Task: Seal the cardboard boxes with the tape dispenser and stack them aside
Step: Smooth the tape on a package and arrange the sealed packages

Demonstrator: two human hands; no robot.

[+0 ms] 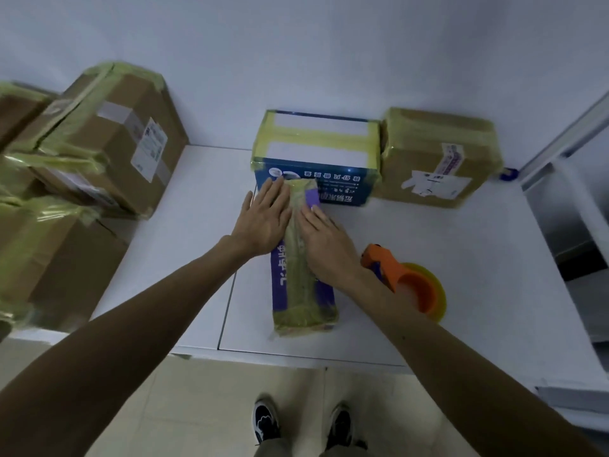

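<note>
A long narrow purple and white box (303, 285) lies on the white table (184, 245), with yellowish tape running along its top. My left hand (263, 219) lies flat on the box's left side, fingers straight. Across the seam, my right hand (324, 240) presses flat on the right side of the tape. The orange tape dispenser (405, 278) with its yellow roll rests on the table just right of my right wrist, held by no one.
A blue and white taped box (316, 150) stands behind the narrow box, a brown taped box (438, 159) to its right. Several taped brown boxes (99, 136) are piled at the left. A metal shelf (573, 192) borders the right. My shoes (303, 423) show below the table edge.
</note>
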